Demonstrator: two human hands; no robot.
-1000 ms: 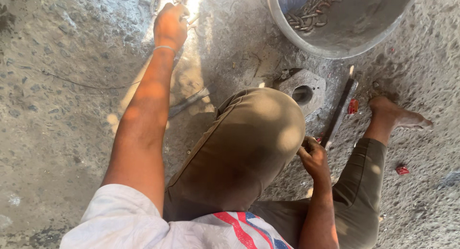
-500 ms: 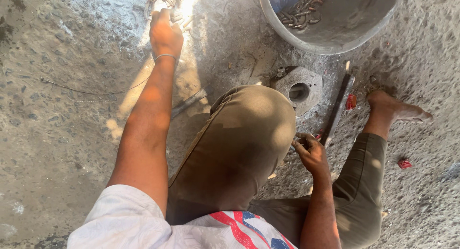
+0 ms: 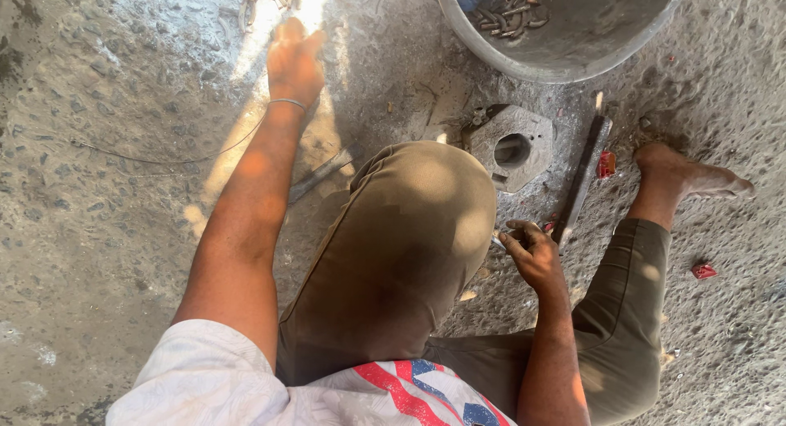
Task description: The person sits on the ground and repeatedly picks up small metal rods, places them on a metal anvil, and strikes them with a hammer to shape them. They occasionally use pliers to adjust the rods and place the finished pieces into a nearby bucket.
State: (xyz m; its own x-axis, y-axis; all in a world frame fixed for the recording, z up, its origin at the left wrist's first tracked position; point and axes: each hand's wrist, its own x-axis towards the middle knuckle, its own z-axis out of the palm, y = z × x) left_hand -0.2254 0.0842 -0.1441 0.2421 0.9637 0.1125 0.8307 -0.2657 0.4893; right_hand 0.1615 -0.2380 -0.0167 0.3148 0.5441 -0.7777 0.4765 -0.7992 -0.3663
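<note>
- A grey metal basin [image 3: 565,53] of small metal pieces at the top.
- A hexagonal metal block [image 3: 513,147] with a round hole.
- Red scraps [image 3: 702,270] on the concrete floor [image 3: 82,229].

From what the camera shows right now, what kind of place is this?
Probably an outdoor or open-floor metal workshop. The person sits on rough concrete ground, next to a grey basin holding small metal pieces, a hexagonal metal block with a hole and a long flat bar.
</note>
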